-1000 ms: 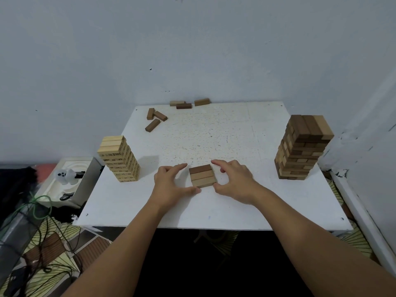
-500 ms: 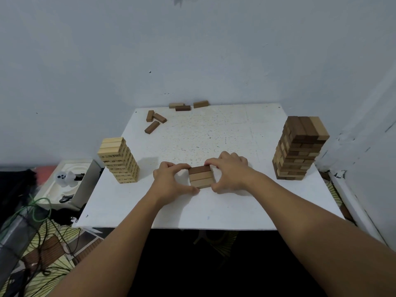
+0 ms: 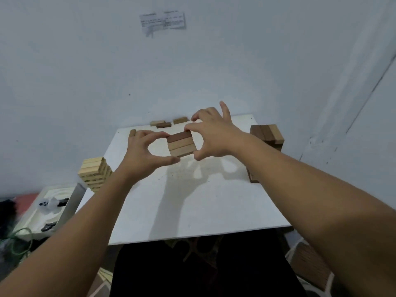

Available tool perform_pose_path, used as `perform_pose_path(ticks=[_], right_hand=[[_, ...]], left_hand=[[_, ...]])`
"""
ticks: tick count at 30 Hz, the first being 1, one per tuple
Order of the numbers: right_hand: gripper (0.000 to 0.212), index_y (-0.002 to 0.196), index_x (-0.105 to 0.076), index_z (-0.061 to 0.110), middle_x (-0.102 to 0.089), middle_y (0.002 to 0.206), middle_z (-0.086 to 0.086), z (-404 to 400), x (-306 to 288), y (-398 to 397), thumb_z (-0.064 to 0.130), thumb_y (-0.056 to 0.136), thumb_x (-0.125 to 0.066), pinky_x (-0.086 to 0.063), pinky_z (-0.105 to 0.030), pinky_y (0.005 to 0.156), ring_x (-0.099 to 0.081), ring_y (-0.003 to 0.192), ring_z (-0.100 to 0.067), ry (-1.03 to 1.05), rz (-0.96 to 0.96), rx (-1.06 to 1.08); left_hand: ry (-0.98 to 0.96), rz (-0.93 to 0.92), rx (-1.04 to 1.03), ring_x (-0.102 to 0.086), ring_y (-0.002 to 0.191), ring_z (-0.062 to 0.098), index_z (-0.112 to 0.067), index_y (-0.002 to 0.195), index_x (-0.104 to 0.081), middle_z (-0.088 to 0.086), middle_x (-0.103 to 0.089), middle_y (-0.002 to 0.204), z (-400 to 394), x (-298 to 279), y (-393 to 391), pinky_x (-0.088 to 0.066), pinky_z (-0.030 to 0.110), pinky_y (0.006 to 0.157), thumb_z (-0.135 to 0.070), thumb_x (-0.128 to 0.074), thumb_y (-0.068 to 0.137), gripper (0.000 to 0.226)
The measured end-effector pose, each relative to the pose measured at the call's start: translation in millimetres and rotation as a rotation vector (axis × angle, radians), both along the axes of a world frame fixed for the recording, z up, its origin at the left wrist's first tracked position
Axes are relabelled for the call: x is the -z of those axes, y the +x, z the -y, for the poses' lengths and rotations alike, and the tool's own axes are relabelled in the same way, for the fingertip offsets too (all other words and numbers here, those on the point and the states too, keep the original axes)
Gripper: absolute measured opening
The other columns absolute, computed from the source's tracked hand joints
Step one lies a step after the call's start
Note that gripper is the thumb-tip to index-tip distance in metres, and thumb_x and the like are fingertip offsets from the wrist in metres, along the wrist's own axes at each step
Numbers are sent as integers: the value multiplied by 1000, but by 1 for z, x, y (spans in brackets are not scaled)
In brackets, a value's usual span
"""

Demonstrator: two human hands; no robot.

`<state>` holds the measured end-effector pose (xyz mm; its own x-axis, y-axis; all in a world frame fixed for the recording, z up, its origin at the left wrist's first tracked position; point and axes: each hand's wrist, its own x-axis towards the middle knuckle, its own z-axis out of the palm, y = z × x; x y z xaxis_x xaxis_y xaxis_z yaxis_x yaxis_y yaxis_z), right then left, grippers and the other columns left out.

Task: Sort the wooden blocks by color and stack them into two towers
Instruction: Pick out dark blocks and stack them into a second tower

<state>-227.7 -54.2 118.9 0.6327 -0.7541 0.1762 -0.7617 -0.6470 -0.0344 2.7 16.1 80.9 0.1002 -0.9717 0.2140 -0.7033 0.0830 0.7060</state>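
Head view, frame centre: we held the row of three blocks (image 3: 181, 144) lifted above the table (image 3: 214, 211), left hand (image 3: 141, 151) and right hand (image 3: 214, 136) pinching opposite ends. Long axes ran left-right; the brown tower (image 3: 267, 136) stood nearer our right hand.

I see matt, smooth wooden blocks (image 3: 181, 144), brown and tan; the bench (image 3: 214, 206) looks a matt, speckled white; pale wood tower (image 3: 95, 174).

White table (image 3: 214, 211), paper note (image 3: 163, 22) on wall, green cable (image 3: 20, 243)
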Motion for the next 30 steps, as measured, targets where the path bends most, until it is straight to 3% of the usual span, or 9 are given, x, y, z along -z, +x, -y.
perform_pose_path(ticks=[3,6,10,17,24,30], right_hand=[[75,145,-49,41,-35,156,3,2,-18,-28,60,76,-72,16,-63,119,-16,151,-22,32,-3,49],[71,145,-48,45,-33,157,4,3,-28,-61,58,78,-72,16,-63,119,-13,152,-21,86,39,106],[70,143,-46,49,-32,156,3,6,-32,-105,57,78,-70,15,-64,119,-12,151,-23,118,60,172],[69,143,-46,52,-34,154,4,6,-32,-168,52,79,-72,9,-63,121,-16,150,-25,213,114,292],[72,144,-45,54,-34,154,5,11,-24,-198,54,78,-75,4,-60,122,-18,149,-26,290,149,341],[74,141,-45,57,-35,154,6,15,-15,-205,59,71,-69,2,-60,123,-21,148,-26,348,180,340]], left_hand=[[-29,5,58,-41,136,8,-55,118,-66,-26,-50,134,15,-13,-21,-38,47,115,-68,-92,52,72],[-30,-27,114,-45,131,5,-49,117,-68,-21,-53,133,27,-25,-50,-37,32,113,-55,-96,60,64],[3,-21,199,-44,134,8,-49,117,-68,-21,-53,132,44,-33,-89,-38,44,116,-61,-94,56,67],[79,-41,290,-43,132,13,-42,123,-68,-13,-52,137,62,-40,-150,-40,44,113,-50,-95,65,64],[158,-61,335,-43,132,11,-39,121,-69,-14,-52,136,77,-39,-179,-39,37,106,-45,-95,67,61],[199,-68,340,-43,132,12,-38,121,-70,-13,-51,134,80,-37,-183,-41,40,109,-40,-96,67,60]])
